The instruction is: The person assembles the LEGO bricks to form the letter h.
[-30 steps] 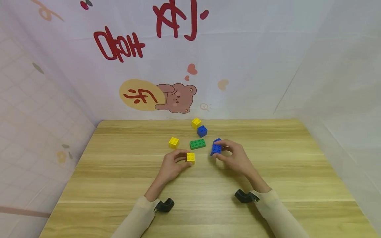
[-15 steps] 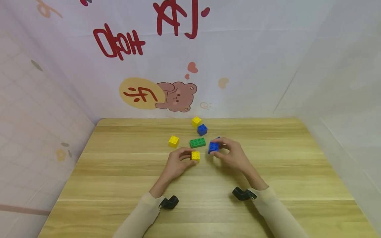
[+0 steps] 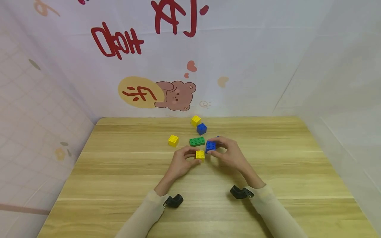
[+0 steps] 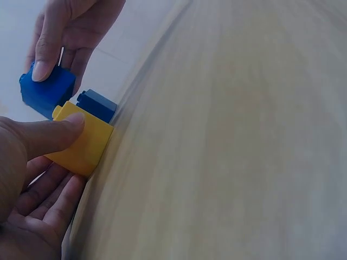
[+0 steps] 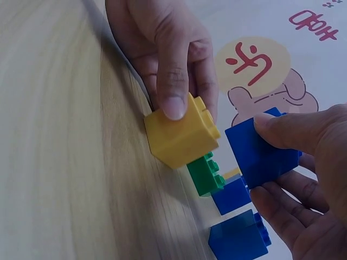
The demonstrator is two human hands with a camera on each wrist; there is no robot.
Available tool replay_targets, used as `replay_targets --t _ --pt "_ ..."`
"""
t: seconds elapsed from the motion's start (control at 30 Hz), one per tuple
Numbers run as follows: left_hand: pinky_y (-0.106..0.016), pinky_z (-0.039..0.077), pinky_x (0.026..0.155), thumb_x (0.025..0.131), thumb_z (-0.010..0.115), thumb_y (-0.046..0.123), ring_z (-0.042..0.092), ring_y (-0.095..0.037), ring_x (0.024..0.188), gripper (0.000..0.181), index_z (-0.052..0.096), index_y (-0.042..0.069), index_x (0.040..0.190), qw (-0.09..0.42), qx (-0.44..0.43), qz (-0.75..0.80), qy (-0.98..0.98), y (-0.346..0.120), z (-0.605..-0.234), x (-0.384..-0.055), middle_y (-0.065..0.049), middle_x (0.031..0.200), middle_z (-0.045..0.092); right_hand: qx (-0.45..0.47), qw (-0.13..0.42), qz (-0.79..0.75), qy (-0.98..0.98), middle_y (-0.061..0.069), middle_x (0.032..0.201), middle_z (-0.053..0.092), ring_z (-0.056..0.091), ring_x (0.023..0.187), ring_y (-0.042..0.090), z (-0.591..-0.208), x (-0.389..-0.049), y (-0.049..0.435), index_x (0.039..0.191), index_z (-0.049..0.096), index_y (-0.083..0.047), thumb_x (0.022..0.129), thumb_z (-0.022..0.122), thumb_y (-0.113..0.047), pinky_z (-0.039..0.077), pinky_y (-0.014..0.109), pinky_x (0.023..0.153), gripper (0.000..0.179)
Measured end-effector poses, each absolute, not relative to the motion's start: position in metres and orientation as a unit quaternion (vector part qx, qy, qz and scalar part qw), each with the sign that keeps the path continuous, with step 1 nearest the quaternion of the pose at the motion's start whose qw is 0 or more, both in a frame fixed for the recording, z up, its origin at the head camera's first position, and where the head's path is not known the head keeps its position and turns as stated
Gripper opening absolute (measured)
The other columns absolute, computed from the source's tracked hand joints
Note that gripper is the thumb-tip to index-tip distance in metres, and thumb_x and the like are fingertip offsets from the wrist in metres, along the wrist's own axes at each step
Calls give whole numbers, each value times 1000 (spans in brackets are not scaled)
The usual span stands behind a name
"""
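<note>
My left hand [image 3: 182, 162] pinches a yellow toy brick [image 3: 200, 155] between thumb and fingers, low over the table. To its right, my right hand [image 3: 230, 152] holds a blue toy brick [image 3: 210, 146] by its sides. In the right wrist view the blue brick [image 5: 263, 149] is raised off the table, a small gap from the yellow brick [image 5: 181, 132]. Just behind the two held bricks lies a green brick [image 3: 197, 141] with two rows of studs. Another blue brick [image 5: 238, 236] stands by my right hand, mostly hidden by it in the head view.
A second yellow brick [image 3: 173, 140] stands left of the green one. Farther back, a blue brick [image 3: 201, 128] and a yellow brick [image 3: 195, 120] sit close together. The wooden table [image 3: 119, 185] ends at a printed cloth wall [image 3: 247, 66].
My left hand has carried the yellow brick to the right. My right hand has brought its blue brick leftward, away from the other blue brick, so the held bricks are now close together.
</note>
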State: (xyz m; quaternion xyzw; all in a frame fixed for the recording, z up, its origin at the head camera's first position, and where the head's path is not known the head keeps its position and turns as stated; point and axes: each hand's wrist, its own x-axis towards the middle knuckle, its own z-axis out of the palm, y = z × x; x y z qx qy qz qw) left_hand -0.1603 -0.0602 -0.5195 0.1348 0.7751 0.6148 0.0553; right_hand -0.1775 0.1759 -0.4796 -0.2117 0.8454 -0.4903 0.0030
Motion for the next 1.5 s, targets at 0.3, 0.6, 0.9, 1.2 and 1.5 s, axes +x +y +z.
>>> replay_targets --t 0.3,0.6,0.9,1.2,1.5 --pt "-31 58 100 85 83 5 69 -26 112 38 69 4 120 59 139 616 774 -50 -520 -162 -12 122 71 -219 13 -490 844 3 113 71 69 105 22 -479 -177 174 124 71 -16 89 81 -20 58 49 101 36" --pt "-34 58 101 86 84 11 69 -27 115 39 69 7 121 56 145 614 774 -44 -524 -163 -11 123 71 -232 21 -486 842 5 118 72 70 106 24 -480 -177 171 126 70 -13 90 80 -16 58 49 102 38" --pt "-33 58 101 85 86 16 70 -25 113 41 69 8 121 55 150 616 771 -44 -527 -163 -9 121 71 -255 21 -490 833 7 117 72 71 103 25 -483 -175 167 127 69 -10 90 80 -14 59 46 100 38" --pt "-43 57 102 83 87 13 70 -28 113 43 69 8 121 50 153 630 760 -46 -529 -164 -11 119 72 -266 18 -491 829 4 117 73 72 103 22 -488 -176 165 126 70 -13 90 79 -16 60 41 98 37" --pt "-38 58 102 84 86 16 70 -24 113 44 68 12 124 54 156 617 770 -47 -526 -162 -8 120 72 -266 27 -500 824 3 117 73 72 104 21 -486 -173 163 126 70 -14 90 80 -14 60 38 99 37"
